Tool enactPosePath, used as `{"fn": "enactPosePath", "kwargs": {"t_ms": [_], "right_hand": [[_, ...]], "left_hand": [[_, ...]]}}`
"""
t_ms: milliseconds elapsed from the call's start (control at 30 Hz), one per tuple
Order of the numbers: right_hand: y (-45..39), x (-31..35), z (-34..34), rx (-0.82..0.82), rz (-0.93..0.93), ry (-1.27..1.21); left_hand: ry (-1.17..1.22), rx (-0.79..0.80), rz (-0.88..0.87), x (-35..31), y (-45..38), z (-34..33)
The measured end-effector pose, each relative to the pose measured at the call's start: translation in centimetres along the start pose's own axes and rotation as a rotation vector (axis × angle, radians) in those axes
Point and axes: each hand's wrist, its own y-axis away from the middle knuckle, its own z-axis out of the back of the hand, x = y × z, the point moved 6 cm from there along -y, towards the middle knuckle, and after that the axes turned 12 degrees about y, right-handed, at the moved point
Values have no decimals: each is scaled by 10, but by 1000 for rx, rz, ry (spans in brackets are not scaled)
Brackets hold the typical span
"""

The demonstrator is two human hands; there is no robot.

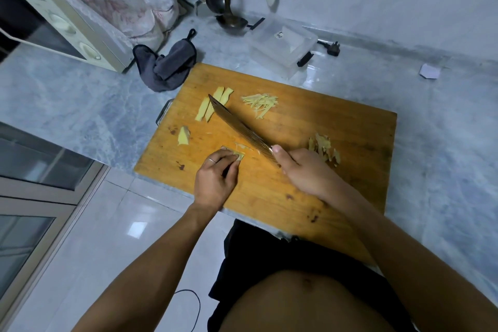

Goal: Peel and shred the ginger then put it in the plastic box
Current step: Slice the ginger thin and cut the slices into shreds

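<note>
The ginger slice (239, 156) I am working on lies flat on the wooden cutting board (336, 143), near its front edge, and my left hand (215, 178) pins it there with fingers curled down onto its top. My right hand (301, 170) is wrapped round the handle of the cleaver (239, 127), thumb laid along the side of the blade, and the blade runs away from me at a slant, its edge just beside the slice I am holding. On the far side of the blade a small heap of ginger shreds (260, 104) sits toward the back of the board, and at the blade's tip several long ginger slices (214, 104) lie side by side. A single ginger chunk (183, 136) rests nearer the board's left edge, and a pile of ginger peel (324, 147) lies just behind my right hand. Behind the board, on the marble counter (80, 105), the clear plastic box (284, 43) stands open, with a dark grey cloth (167, 65) crumpled to its left and a microwave (72, 32) at the counter's far left.
</note>
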Motion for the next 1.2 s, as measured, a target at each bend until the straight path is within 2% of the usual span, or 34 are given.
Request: {"fn": "enactPosePath", "kwargs": {"t_ms": [200,300,434,534,600,667,734,800,1001,1201], "right_hand": [[3,0,0,28,9,17],[4,-2,4,17,-24,-42],[5,-1,9,12,-53,-105],[6,-1,10,7,-55,-102],[7,-1,10,4,-42,-100],[7,-1,10,5,-26,-92],[6,-3,9,7,-12,-65],[5,-1,7,20,13,-26],[5,19,-1,94,105,89],[9,24,-10,63,161,323]], "left_hand": [[-19,49,78,-6,-9,2],[-127,85,17,-15,-15,4],[-277,318,16,-16,-35,-7],[-253,414,32,-18,-43,-13],[-152,359,84,-17,-44,-7],[-63,224,136,-13,-37,4],[-54,94,163,-7,-26,15],[-70,32,162,-3,-11,20],[-162,109,-79,-7,14,7],[-192,152,-125,-13,19,-1]]}}
